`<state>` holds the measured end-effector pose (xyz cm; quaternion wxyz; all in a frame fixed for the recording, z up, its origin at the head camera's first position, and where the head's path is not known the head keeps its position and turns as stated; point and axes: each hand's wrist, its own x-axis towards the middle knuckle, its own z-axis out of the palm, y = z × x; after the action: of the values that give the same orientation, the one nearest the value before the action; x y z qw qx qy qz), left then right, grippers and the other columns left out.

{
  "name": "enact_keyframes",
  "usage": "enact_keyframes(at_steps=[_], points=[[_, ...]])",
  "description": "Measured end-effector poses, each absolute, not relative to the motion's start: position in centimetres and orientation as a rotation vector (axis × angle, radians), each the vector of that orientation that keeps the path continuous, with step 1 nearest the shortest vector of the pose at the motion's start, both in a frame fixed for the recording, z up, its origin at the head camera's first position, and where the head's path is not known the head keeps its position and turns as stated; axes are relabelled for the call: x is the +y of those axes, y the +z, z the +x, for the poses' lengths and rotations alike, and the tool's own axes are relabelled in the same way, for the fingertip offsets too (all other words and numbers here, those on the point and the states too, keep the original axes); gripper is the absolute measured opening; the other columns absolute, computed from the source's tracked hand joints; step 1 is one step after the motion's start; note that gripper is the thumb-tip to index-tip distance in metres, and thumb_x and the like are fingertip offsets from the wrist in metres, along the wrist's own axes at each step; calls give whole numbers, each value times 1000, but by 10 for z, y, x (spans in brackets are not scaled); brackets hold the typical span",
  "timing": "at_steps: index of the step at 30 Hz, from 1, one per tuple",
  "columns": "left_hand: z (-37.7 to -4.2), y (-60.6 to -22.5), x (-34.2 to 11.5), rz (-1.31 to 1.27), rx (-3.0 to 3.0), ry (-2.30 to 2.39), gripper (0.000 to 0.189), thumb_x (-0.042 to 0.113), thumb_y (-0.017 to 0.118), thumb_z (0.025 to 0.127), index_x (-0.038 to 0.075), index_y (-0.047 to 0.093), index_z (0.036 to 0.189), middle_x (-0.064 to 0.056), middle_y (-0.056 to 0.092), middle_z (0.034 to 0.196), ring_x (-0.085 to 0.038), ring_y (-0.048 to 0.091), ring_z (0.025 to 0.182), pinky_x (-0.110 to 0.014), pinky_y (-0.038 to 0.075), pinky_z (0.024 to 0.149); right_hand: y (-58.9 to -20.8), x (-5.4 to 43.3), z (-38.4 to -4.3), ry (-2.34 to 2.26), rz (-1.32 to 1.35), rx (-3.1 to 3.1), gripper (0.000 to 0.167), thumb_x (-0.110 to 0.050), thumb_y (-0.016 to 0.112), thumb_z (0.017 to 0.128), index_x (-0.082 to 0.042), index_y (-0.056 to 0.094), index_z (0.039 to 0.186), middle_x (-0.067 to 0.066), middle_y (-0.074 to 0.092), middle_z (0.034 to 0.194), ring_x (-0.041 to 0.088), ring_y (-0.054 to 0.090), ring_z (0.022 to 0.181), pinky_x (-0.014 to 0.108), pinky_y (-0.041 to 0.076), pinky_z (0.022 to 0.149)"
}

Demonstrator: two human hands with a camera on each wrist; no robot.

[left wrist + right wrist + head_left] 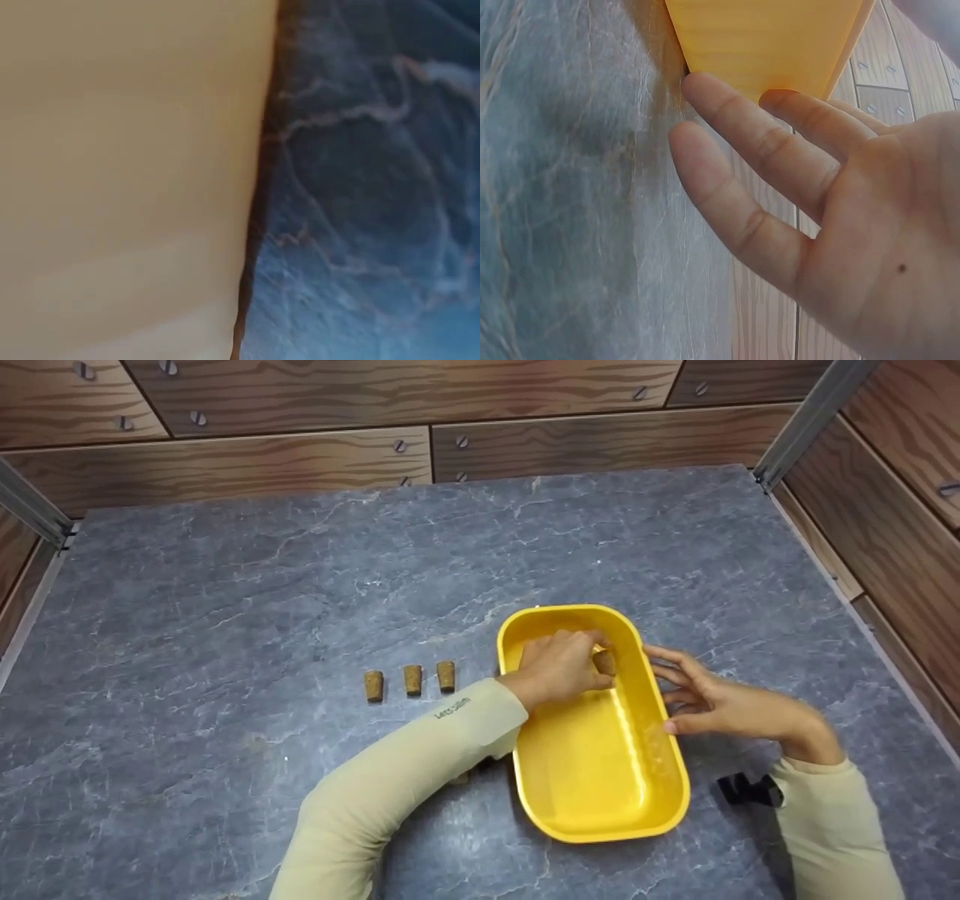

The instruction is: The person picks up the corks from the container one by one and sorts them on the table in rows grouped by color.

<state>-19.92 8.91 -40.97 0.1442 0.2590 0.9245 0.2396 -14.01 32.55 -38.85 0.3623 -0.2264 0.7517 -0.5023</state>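
Note:
A yellow plastic tub [585,780] stands on the table with its long side pointing away from me. My left hand [561,666] reaches over its left rim into the far half. There its thumb and index finger pinch a tapered cork stopper [604,662] near the right inner wall. My right hand [716,705] is spread along the tub's outer right side, fingertips at the wall. In the right wrist view its fingers [761,150] extend loosely toward the tub's outer wall [765,45]. A blurred pale yellowish surface [127,180] fills much of the left wrist view.
Left of the tub, three cork stoppers [412,680] stand in a row. Another small object [460,778] is partly hidden by the left sleeve. A black strap piece [748,790] is at the right sleeve. Wood-patterned panels [300,465] border the marbled table [225,607].

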Motion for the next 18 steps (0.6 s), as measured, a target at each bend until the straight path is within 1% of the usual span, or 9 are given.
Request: enact_keyframes(at_steps=[3,7,11,18], points=[[-200,-410,90,796,2665,693,22,44,71,85,32,66,104,17,65,87,-4,58,76,-25,45,64,-388,326,-140,-1295,-576,1933,85,-4,53,97,-17,-8,154,25,-3,159,-1,48,126,27,49,95],[-201,-411,89,822,2682,701,13,37,70,86,31,67,98,17,67,87,-4,59,76,-25,45,65,-388,325,-141,-1298,-576,1923,85,-3,53,97,-17,-8,154,26,-4,159,0,48,127,27,49,96],[-202,-413,88,820,2697,728,10,34,69,87,31,69,97,17,68,89,-4,59,76,-26,46,65,-386,325,-141,-1293,-576,1932,85,-3,53,97,-17,-8,154,26,-3,159,0,49,126,26,49,95],[-203,-417,89,821,2712,733,8,34,69,87,32,70,94,18,69,89,-3,59,74,-25,47,65,-387,326,-139,-1302,-567,1913,84,-3,52,97,-18,-8,154,26,-5,159,0,48,126,27,49,95]])
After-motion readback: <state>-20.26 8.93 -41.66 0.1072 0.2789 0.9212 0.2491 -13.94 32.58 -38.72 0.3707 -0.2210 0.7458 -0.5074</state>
